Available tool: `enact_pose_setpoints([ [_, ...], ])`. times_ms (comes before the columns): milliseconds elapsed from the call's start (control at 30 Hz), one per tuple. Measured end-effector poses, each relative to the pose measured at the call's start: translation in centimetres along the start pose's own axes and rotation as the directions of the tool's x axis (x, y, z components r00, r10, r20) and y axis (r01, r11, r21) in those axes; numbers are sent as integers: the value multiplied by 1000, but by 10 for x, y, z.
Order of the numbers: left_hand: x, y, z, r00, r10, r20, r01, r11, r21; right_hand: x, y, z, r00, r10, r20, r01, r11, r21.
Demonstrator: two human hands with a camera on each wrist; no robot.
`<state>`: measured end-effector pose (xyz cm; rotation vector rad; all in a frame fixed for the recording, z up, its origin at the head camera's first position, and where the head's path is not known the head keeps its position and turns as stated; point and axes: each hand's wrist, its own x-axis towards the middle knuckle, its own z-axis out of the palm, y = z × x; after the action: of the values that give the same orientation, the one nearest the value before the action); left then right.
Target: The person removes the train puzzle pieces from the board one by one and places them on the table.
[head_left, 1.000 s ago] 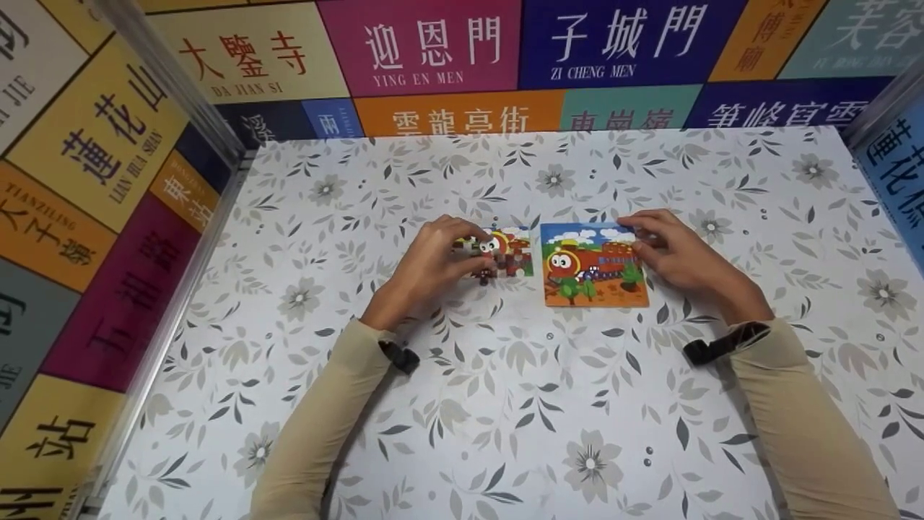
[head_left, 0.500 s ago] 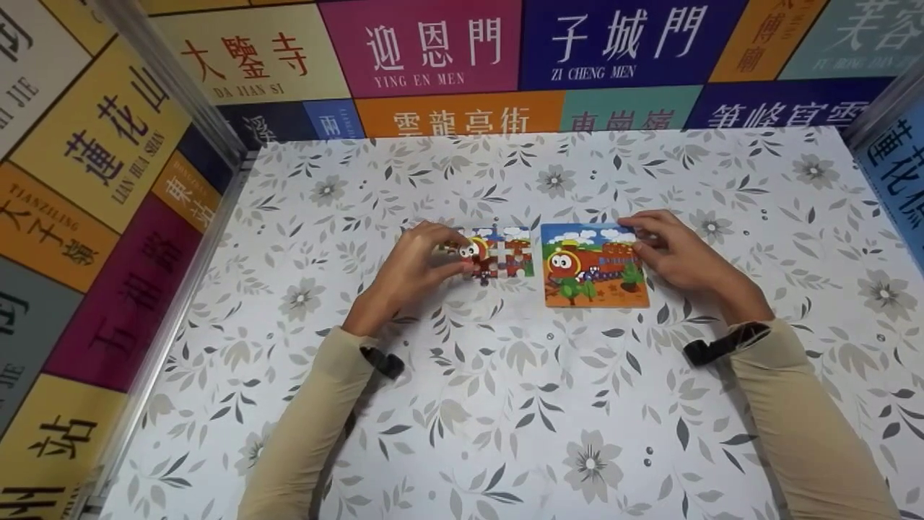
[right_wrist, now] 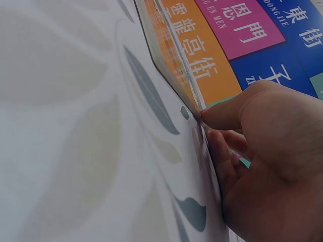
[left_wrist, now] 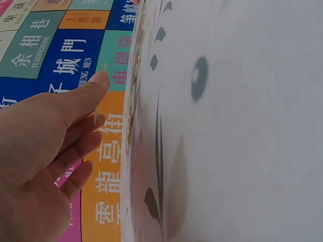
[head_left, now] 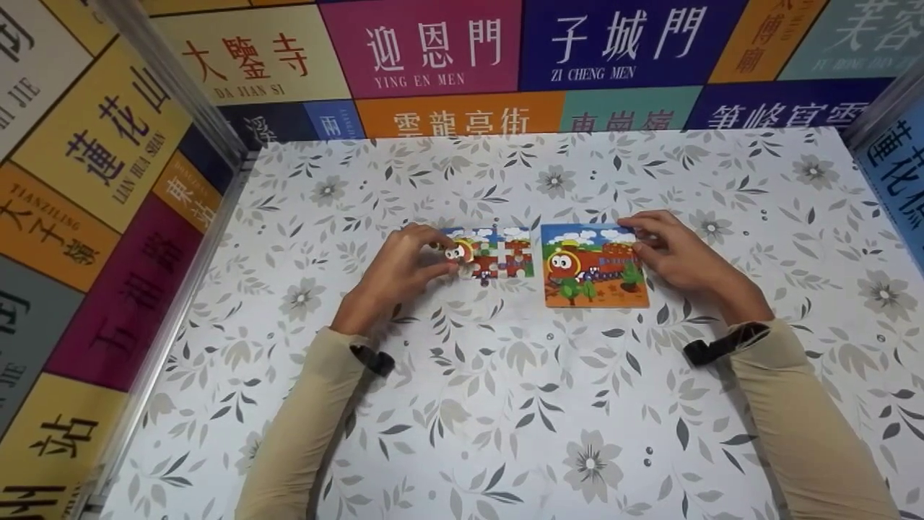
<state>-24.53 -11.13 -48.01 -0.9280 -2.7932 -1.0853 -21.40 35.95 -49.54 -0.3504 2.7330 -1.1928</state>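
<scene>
My left hand [head_left: 397, 271] pinches a jigsaw piece [head_left: 456, 254] with two white cartoon eyes between thumb and fingertips. The piece overlaps the left end of several joined jigsaw pieces [head_left: 517, 253], which show clouds and parts of a red train. To their right lies a square picture board [head_left: 586, 282] printed with a complete red train. My right hand [head_left: 675, 249] holds the board's upper right corner. The right wrist view shows the thumb [right_wrist: 222, 113] against the board's edge [right_wrist: 176, 83]. In the left wrist view, the thumb [left_wrist: 83, 98] stretches over the curled fingers.
A white table [head_left: 520, 404] with a grey leaf and flower print lies under everything. Colourful panels with Chinese lettering [head_left: 433, 43] rise behind it and along the left side [head_left: 94, 217]. A strip of blue panel stands at the right edge.
My left hand has moved left with the eyed jigsaw piece, uncovering more of the joined pieces. The right hand and the picture board have stayed in place.
</scene>
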Motion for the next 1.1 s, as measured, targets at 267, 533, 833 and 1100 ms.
enact_pose_setpoints([
  [267, -1, -4, -4, 998, -11, 55, 11, 1000, 6, 0, 0, -1, 1000, 21, -2, -21, 1000, 13],
  [533, -4, -10, -8, 993, -44, 109, 46, 999, -16, 1, -1, -1, 999, 27, 16, -28, 1000, 9],
  [833, -6, -12, -9, 982, -70, 177, 77, 997, -31, -1, -1, -2, 999, 38, 21, -38, 999, 20],
  [1100, -5, -10, -11, 984, -18, 180, 16, 1000, 10, 0, 0, 0, 1000, -1, 2, 1, 1000, 15],
])
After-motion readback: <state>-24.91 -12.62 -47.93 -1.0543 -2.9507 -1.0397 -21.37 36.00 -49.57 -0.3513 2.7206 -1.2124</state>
